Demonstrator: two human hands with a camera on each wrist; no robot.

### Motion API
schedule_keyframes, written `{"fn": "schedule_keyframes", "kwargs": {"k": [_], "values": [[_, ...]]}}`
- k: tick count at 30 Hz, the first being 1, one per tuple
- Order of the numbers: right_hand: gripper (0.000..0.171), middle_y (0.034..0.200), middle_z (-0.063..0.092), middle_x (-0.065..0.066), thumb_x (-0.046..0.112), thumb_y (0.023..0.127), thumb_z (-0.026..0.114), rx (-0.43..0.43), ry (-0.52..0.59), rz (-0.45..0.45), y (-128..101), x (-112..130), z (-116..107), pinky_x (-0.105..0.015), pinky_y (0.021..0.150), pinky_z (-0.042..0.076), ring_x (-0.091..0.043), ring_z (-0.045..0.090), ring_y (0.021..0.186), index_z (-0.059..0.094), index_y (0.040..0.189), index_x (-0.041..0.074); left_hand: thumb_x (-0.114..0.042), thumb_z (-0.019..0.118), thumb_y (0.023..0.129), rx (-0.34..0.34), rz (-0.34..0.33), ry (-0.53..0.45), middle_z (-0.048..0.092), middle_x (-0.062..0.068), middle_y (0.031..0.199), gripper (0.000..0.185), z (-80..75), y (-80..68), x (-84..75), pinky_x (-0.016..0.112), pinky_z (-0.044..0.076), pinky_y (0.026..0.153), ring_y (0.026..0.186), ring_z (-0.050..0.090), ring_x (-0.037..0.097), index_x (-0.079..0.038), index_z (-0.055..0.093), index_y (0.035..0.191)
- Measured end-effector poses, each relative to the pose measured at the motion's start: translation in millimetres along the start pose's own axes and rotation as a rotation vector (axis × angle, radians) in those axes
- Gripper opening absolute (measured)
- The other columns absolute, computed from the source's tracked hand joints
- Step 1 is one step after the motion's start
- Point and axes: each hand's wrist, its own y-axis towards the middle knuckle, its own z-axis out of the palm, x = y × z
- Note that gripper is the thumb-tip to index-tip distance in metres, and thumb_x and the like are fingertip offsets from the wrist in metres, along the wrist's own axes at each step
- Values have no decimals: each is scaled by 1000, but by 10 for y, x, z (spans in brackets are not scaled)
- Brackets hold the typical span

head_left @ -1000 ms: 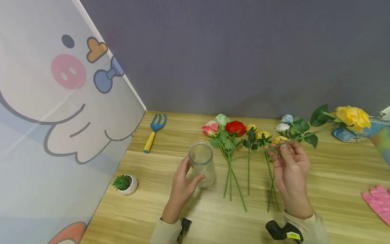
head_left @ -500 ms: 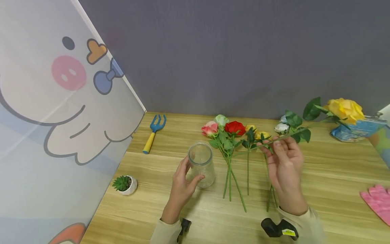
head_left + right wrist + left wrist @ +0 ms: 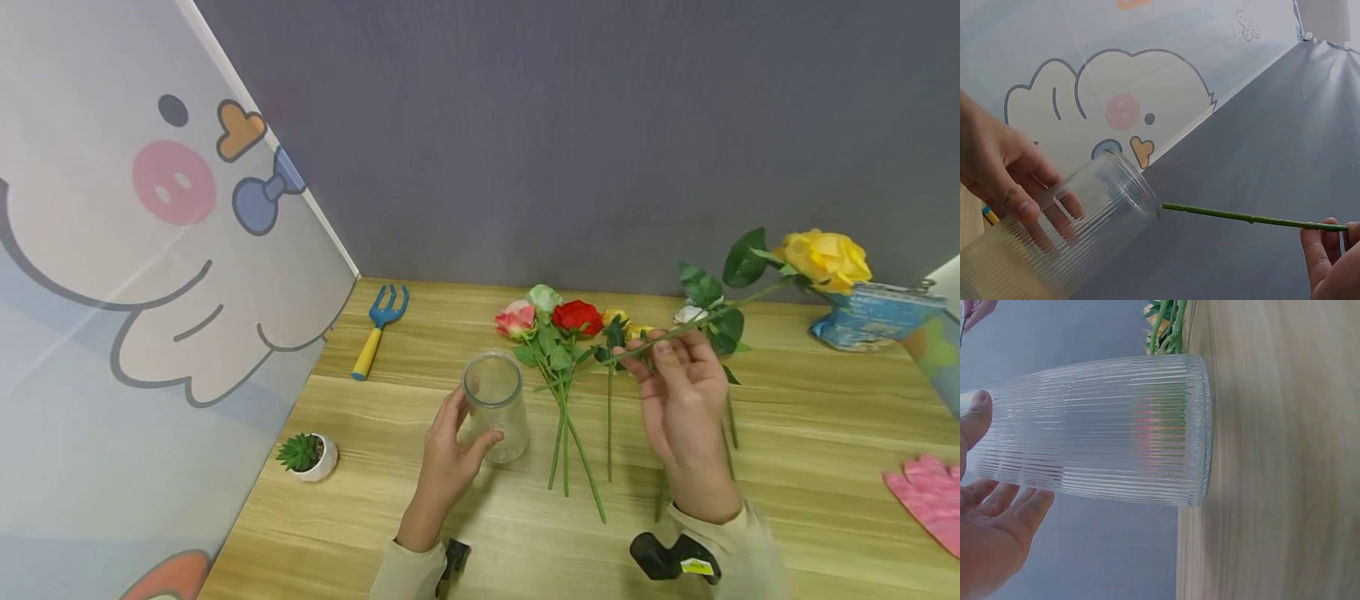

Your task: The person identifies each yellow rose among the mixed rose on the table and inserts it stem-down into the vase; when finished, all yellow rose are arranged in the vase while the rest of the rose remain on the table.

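My left hand [image 3: 444,467] grips a clear ribbed glass vase [image 3: 508,429] around its side, thumb in front. In the left wrist view the base of the vase [image 3: 1169,431] is on the wooden table. My right hand [image 3: 690,417] pinches the green stem of a yellow artificial rose [image 3: 825,260] between thumb and fingers. Its bloom points up to the right, while the stem slants down leftward. The right wrist view shows the cut end of the stem [image 3: 1210,214] close by the vase's rim, overlapping its edge there.
On the table lie a pink rose [image 3: 516,319], a red rose [image 3: 577,317], a pale green rose [image 3: 543,297] and smaller yellow blooms [image 3: 617,317]. A blue-and-yellow hand fork [image 3: 378,329], a potted succulent [image 3: 311,456], a pink glove [image 3: 930,496] and a blue bag [image 3: 877,315] lie around.
My right hand has moved left, bringing the yellow rose's stem nearer the vase; the bloom has shifted left and up. My left hand and the vase have stayed in place.
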Motion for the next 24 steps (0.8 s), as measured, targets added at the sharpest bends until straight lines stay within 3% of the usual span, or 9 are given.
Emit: {"fn": "schedule_keyframes", "kwargs": {"k": [24], "values": [[12, 99, 67, -18, -16, 102, 47, 37, -24, 24, 21, -100, 113, -37, 82, 66, -28, 73, 89, 56, 109, -10, 3, 85, 80, 2, 1, 17, 57, 29, 137, 78, -3, -6, -14, 53, 50, 106, 126, 59, 48, 9, 44, 146]]}}
